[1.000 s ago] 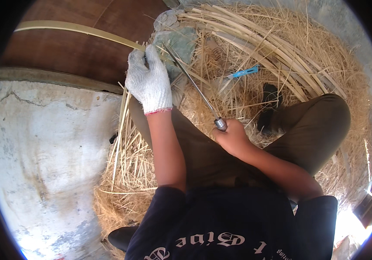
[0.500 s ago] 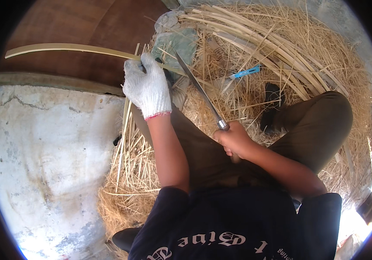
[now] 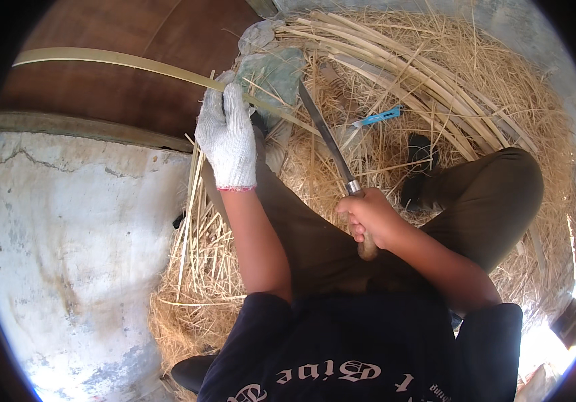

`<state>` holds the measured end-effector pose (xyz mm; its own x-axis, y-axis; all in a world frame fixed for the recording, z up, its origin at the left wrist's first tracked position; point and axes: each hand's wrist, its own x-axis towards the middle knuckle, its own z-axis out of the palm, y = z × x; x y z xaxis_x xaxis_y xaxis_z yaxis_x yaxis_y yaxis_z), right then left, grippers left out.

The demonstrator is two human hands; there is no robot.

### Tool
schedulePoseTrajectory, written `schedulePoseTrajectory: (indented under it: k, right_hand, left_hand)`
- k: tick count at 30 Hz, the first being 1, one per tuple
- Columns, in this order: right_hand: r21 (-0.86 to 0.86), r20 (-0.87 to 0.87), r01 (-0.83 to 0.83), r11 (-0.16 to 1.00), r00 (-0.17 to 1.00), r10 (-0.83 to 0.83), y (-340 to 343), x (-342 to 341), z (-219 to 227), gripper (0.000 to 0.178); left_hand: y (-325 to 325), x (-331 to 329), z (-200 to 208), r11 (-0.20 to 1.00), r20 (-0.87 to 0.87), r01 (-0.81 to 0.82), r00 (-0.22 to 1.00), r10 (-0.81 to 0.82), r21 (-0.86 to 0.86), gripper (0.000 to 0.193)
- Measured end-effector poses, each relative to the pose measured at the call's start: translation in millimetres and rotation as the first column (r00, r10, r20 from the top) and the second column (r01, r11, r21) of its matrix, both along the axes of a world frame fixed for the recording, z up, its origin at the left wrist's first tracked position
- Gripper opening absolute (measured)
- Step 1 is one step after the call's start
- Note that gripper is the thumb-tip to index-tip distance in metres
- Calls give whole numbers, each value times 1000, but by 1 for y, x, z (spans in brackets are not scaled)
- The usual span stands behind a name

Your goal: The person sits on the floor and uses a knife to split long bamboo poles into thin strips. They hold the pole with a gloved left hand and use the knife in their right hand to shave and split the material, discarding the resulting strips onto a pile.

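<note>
My left hand (image 3: 229, 137), in a white knit glove with a red-edged cuff, grips a long, thin bamboo strip (image 3: 134, 61). One end of the strip bows out to the far left; the other slants down to the right past my fingers. Bare, my right hand (image 3: 374, 216) is wrapped round the wooden handle of a long-bladed knife (image 3: 329, 142). Its narrow dark blade points up and slightly left, its tip near the right-hand part of the strip. Whether blade and strip touch, I cannot tell.
A blue utility knife (image 3: 380, 116) lies on the heaped shavings (image 3: 382, 151). Behind it rests a bundle of long bamboo strips (image 3: 429, 74). Thin slivers (image 3: 197, 248) pile up beside my left leg. A stained pale wall (image 3: 80, 248) stands left, with a brown board (image 3: 127, 33) beyond it.
The knife has shifted right and a little down with my right hand, its blade turning more upright. My left hand has tilted, and the strip's left part has risen.
</note>
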<state>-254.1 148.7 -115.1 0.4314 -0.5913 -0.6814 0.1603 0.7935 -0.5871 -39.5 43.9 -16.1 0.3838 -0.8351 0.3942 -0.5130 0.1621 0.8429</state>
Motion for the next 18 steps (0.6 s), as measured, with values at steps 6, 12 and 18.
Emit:
schedulePoseTrajectory:
  k: [6,12,18]
  right_hand:
    - [181,107,2,983,994,-22,2,-4,23,31]
    - [357,299,-109,928,954,-3,8,-12,34,31]
    - [357,343,-140,923,939,10,9,-11,32,31]
  left_hand:
    - [0,7,-4,999,61,14,998,-11,-52,45]
    - [1,5,-2,996,8,42,999,-41,-75,42]
    - [1,11,-1,985,-303,159,938,-170,-61,38]
